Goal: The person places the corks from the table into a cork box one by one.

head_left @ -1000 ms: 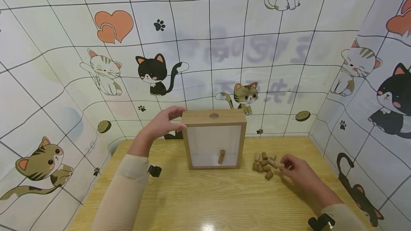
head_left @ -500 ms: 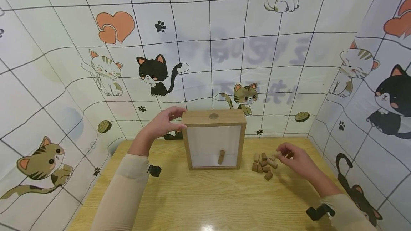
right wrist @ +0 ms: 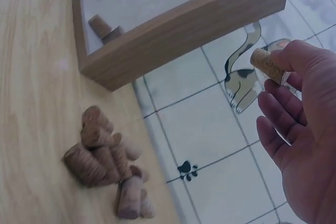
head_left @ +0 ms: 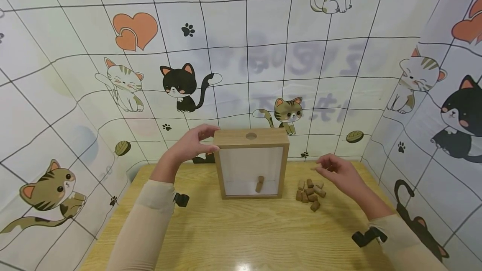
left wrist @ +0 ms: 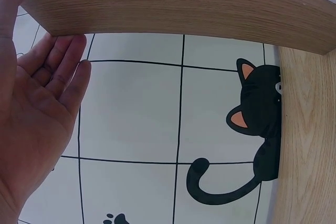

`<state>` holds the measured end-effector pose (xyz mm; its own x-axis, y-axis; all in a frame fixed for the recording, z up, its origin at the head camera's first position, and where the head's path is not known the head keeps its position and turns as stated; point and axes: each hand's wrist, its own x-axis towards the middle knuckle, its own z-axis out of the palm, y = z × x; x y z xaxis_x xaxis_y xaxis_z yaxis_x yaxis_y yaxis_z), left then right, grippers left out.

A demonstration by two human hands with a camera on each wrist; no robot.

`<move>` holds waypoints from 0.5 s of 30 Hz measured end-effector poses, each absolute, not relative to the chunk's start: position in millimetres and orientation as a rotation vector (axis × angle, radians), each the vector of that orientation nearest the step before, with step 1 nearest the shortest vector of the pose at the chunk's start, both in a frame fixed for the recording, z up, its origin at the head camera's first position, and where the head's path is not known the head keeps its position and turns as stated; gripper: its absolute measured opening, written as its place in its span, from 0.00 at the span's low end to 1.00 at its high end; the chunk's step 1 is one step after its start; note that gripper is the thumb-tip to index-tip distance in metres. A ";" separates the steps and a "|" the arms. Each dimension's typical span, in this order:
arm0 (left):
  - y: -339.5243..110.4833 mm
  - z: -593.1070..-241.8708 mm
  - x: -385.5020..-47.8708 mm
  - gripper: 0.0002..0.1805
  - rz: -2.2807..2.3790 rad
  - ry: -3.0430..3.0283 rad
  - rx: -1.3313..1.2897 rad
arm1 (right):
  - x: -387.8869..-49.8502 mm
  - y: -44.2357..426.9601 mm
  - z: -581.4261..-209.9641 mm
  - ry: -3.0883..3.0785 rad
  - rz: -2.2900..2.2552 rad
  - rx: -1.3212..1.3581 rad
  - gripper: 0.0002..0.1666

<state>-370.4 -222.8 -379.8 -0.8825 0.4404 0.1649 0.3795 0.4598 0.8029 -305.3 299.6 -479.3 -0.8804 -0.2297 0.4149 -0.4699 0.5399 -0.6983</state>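
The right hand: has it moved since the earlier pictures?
Yes. In the head view, the right hand, pinching a cork, has moved leftward and up the picture, nearer the box, which stands where it did.

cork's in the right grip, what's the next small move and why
Probably carry the cork left until it sits above the round hole in the box: the right grip pinches it clear of the pile, the left grip holds the box, and corks show inside.

Faint purplish lettering (head_left: 299,65), two rows, seemingly mirrored, on the cat-print wall (head_left: 226,20) — blurred; wording unreadable
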 end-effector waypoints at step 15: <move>-222.6 -379.4 -371.5 0.40 1.413 2.634 0.735 | -316.0 264.7 -411.2 -2.397 1.351 0.723 0.10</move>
